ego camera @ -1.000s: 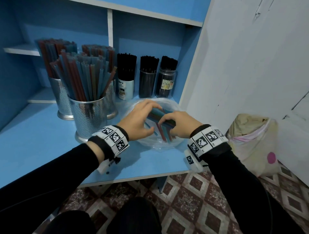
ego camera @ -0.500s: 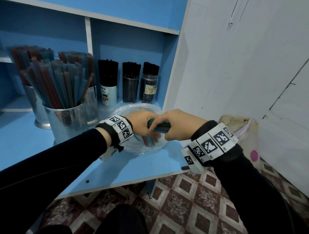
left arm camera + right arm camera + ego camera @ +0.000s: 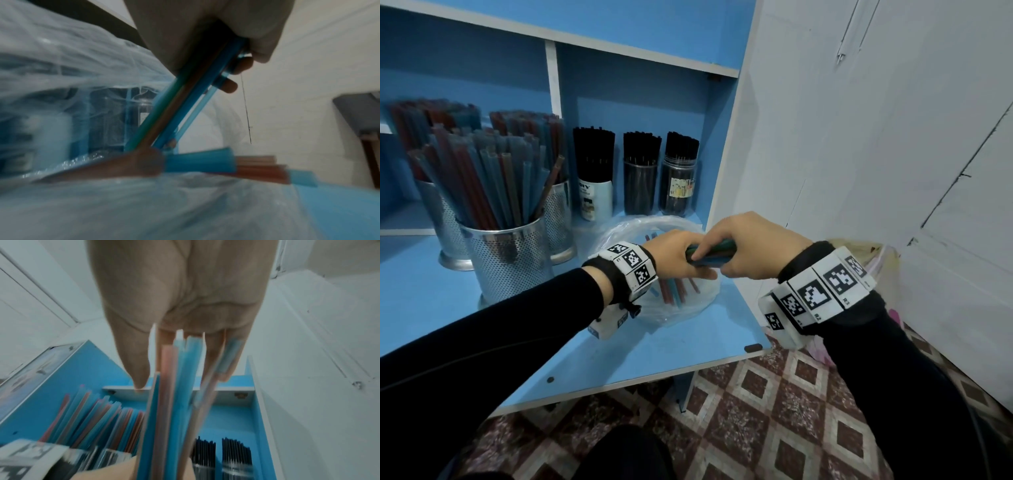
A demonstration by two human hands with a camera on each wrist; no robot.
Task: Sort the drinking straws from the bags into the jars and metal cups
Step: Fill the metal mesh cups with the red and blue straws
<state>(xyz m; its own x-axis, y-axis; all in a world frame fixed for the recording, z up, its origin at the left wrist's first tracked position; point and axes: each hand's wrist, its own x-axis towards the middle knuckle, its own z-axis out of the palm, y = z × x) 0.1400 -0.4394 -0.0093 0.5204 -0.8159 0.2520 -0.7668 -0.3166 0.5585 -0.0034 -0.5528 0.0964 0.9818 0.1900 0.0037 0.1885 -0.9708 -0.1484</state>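
Together, we hold a small bunch of straws (image 3: 710,255) just above the clear plastic bag (image 3: 671,310) on the blue shelf (image 3: 619,353). Our left hand (image 3: 674,255) has its fingers curled round the left end of the bunch, and our right hand (image 3: 753,251) grips the right end, thumb pressed on top and the other fingers wrapped underneath. The two hands touch each other around the bunch. In the left wrist view the held straws (image 3: 185,104) are blue, green and red-brown, slanting up into the right hand (image 3: 216,27). In the right wrist view the bunch (image 3: 176,394) runs along the right hand's fingers (image 3: 135,356), which lie straight and close together there.

More red and blue straws (image 3: 674,291) lie loose in the bag below our hands. To the left stand three perforated metal cups (image 3: 510,257), packed with upright red and blue straws. At the far side of the shelf three jars (image 3: 640,185) stand in a row, each full of black straws. On the right, on the patterned floor beside the white wall, sits another bag (image 3: 873,260).
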